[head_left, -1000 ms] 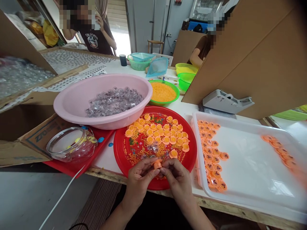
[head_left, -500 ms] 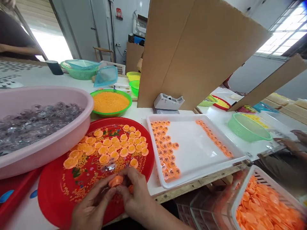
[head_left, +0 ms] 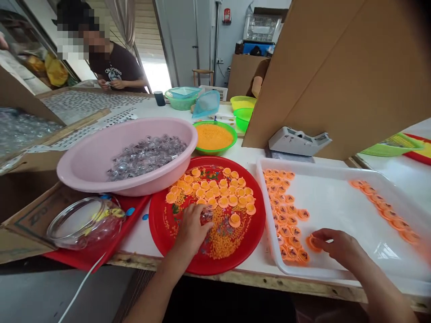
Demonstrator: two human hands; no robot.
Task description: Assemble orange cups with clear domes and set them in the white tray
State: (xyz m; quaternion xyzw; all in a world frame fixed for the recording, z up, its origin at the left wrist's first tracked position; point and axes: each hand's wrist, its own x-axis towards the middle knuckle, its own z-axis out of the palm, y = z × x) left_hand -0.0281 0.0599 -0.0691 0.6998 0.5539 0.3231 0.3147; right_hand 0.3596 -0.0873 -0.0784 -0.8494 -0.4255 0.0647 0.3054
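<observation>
My right hand is at the near left part of the white tray, its fingertips closed on a small orange cup-and-saucer piece resting on the tray's floor. Rows of similar orange pieces with clear, dark-printed tops lie just left of it. Over the red round tray, my left hand has its fingers and thumb around a clear plastic dome, partly hidden. Beyond that hand stand several orange cups filled with yellow pellets; one cup sits apart, nearer me. Loose pellets are scattered around.
A pink basin of clear domes overlaps the red tray's far left edge. Behind is a green bowl of orange-yellow pellets. A tape dispenser stands by the cardboard divider. A glass jar sits left. A person works across the table.
My hands, together on an orange cup over the red tray before, have parted. The right moved into the white tray with an orange piece; the left moved to a clear dome. The view swung right, then back.
</observation>
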